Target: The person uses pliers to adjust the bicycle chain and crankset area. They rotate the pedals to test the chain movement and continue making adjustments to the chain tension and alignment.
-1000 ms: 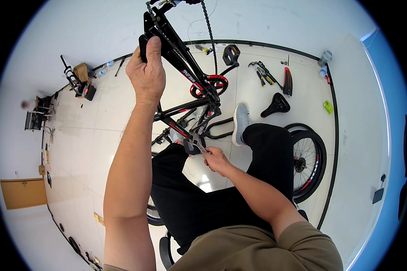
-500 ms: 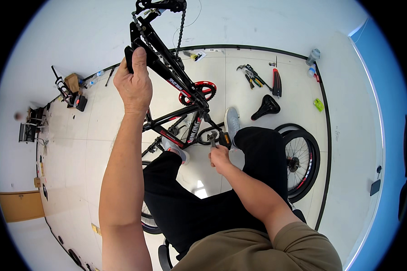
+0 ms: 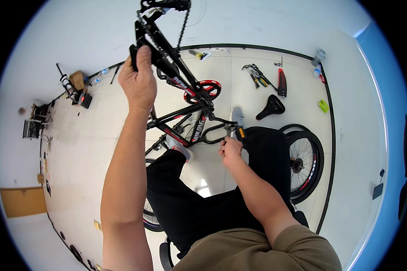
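A black bicycle frame [image 3: 197, 128] with red and white markings stands tilted in front of me. My left hand [image 3: 139, 86] is closed around its upper rear part, near the hanging chain [image 3: 182, 31]. Below the frame, my right hand [image 3: 231, 148] grips a wrench [image 3: 229, 129], whose jaw meets the inner side of a black pedal [image 3: 241, 133] with an orange reflector. A crank arm [image 3: 219, 120] joins that pedal to the red-and-black chainring [image 3: 216, 88]. The wrench's exact contact is too small to make out.
A black saddle [image 3: 272, 107], a red-and-black mudguard [image 3: 282, 83] and several hand tools [image 3: 257, 76] lie on the floor at the far right. Wheels [image 3: 305, 165] rest beside my right leg. A suspension fork [image 3: 67, 86] and a cardboard box [image 3: 77, 80] are at the far left.
My right hand has moved right and away from me with the wrench and pedal, and the crank has turned. The other pedal now shows behind the frame. My left hand keeps its hold.
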Demonstrator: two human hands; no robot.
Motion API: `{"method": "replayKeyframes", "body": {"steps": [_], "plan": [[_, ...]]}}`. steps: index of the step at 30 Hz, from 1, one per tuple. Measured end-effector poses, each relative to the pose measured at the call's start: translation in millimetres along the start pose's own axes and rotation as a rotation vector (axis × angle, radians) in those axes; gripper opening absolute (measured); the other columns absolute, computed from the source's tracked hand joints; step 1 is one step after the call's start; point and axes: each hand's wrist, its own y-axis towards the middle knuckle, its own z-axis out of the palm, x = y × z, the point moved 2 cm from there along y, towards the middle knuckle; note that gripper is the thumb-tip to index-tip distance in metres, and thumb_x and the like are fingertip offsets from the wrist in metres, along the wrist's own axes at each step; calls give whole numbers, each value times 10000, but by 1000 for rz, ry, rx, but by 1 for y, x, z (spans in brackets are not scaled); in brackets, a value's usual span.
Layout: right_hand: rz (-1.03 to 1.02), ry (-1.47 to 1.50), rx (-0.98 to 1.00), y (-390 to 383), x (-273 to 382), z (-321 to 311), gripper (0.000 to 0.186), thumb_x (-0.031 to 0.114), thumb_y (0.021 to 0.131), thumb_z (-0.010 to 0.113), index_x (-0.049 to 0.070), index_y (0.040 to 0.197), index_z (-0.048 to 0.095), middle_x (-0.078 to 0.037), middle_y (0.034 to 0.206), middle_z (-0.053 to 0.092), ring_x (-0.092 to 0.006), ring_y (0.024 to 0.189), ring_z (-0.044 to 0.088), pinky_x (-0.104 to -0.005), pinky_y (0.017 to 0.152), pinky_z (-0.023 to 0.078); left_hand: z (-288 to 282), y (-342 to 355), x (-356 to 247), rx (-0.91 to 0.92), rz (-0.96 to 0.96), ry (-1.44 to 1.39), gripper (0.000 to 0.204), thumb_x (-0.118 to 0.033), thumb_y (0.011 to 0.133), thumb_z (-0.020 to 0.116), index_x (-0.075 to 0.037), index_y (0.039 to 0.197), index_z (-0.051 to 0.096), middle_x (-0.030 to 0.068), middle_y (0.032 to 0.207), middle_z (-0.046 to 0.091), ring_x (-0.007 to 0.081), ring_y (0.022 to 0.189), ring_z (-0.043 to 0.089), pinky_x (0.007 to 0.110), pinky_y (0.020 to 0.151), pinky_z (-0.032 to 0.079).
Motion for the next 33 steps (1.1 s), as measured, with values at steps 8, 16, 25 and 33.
{"method": "replayKeyframes", "body": {"steps": [8,16,25,33], "plan": [[-235,-73,-3,-16,21,2,109,155,985,513,64,930,537,-19,691,514,-99,467,395,-295,432,362,0,0,-4,1,-52,9,390,-356,962,685,19,856,668,-47,649,526,58,619,431,240,552,381],[-190,-44,4,-13,27,-2,117,175,1000,520,73,947,540,2,705,501,-86,483,391,-280,452,352,2,-2,-9,-6,-56,41,420,-405,955,680,-1,844,663,-34,632,530,64,610,440,250,556,390],[-113,-69,40,13,29,-8,99,146,969,512,48,958,520,-36,724,530,-112,479,419,-306,432,354,2,-1,-8,19,-62,54,445,-429,959,669,0,842,660,-40,626,506,65,599,432,250,541,378],[-76,-173,355,-46,12,2,125,140,1005,512,27,1000,566,-61,762,591,-125,506,477,-307,461,410,3,3,0,-23,25,84,451,-423,987,631,-25,781,590,-53,633,488,56,598,405,233,536,335]]}}
